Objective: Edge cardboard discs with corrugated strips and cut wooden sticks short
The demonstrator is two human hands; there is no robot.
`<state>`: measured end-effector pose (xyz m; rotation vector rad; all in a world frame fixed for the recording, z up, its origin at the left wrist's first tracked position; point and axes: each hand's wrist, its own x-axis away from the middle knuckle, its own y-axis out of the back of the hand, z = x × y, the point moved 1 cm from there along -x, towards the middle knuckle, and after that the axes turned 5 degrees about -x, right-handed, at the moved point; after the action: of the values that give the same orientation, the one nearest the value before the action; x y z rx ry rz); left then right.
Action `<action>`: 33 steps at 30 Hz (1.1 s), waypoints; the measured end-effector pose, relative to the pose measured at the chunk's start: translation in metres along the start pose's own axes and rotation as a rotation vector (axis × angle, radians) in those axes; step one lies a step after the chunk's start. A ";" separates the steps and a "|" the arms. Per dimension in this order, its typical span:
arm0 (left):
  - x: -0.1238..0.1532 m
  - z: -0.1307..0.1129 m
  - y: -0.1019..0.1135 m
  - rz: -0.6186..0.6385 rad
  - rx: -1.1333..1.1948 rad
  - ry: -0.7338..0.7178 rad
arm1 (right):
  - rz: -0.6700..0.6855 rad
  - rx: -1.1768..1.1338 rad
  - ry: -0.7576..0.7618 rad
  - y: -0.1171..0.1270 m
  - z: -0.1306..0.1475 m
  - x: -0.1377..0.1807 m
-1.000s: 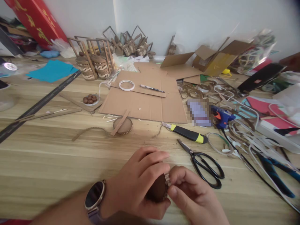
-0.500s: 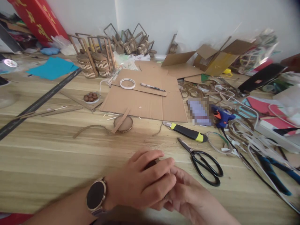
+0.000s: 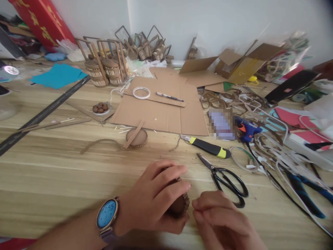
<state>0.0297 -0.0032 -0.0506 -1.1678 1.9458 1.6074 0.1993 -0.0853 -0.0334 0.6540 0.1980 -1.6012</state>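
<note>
My left hand, with a watch on the wrist, is wrapped over a round brown cardboard disc with a ridged rim. The fingers hide most of the disc. Just to the right of that rim, my right hand is closed, thumb and forefinger pinched together; whether anything lies between them is too small to tell. Black-handled scissors lie beyond my right hand. Farther off, a similar ridged disc rests on the table with a flat brown strip across it.
A utility knife lies in front of a cardboard sheet, which carries a tape roll and a pen. On the right are a blue glue gun, pliers and tangled strips. Small lidded baskets stand at the back.
My right hand has come away from the left and moved to the right, its fingers now pinched. More of the ridged disc shows under my left hand. The watch face has lit up.
</note>
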 end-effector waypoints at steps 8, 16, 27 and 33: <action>0.001 -0.002 -0.001 0.020 -0.027 -0.020 | 0.154 0.229 0.114 0.002 -0.002 -0.004; -0.003 -0.001 0.003 0.086 -0.110 -0.045 | 0.194 0.370 0.116 0.002 0.003 -0.005; 0.001 -0.006 -0.007 0.230 -0.094 0.155 | -0.184 0.146 -0.176 -0.015 -0.029 0.000; 0.004 0.002 0.000 0.145 0.130 0.208 | -0.442 -0.292 -0.484 -0.010 -0.044 -0.010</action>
<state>0.0269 -0.0031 -0.0539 -1.2078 2.2774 1.4502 0.2022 -0.0536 -0.0670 -0.0203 0.2205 -2.0522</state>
